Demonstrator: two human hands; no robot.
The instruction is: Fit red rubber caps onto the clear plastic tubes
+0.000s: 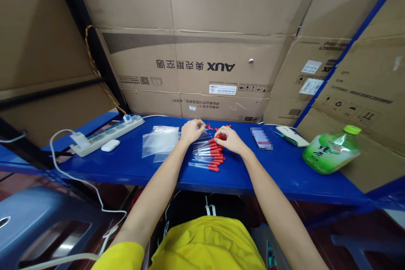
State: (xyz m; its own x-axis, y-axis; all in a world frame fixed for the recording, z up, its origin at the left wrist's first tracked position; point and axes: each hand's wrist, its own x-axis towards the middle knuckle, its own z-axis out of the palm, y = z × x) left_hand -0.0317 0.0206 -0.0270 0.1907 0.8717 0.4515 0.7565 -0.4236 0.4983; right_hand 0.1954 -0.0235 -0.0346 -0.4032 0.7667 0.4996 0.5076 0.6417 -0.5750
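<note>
Droppers (209,154), many, clear tubes with red bulbs: heaped on the blue table (278,173), between the forearms and directly ahead of the person. Clock centred on this heap, twelve pointing away from the person. Long axis of the nearer droppers: roughly nine to three, tubes toward nine, bulbs toward three, the row stacked one behind another toward twelve. A few more red bulbs show at twelve, beyond the main row.

Left hand (191,131): at ten to eleven, beside the tube ends; fingers bent, thumb and fingertips close together. Whether a dropper is held, cannot tell.

Right hand (232,139): at two, against the red bulbs; fingers curled in, narrow spacing. Grip on any single dropper, cannot tell. This hand is the nearer to the bulbs; the left is nearer to the tubes.

Clear bags (161,141), flat, overlapping: at nine, next to the left forearm.

Phone (261,138), lying flat: between two and three.

Bottle (329,152), green label and cap, tilted: at three, farther out.

Earphone case (110,145), white: at nine, well apart.

Power strip (109,135): between nine and ten, behind the case.

Cardboard (196,8), printed: at twelve, standing behind everything.
</note>
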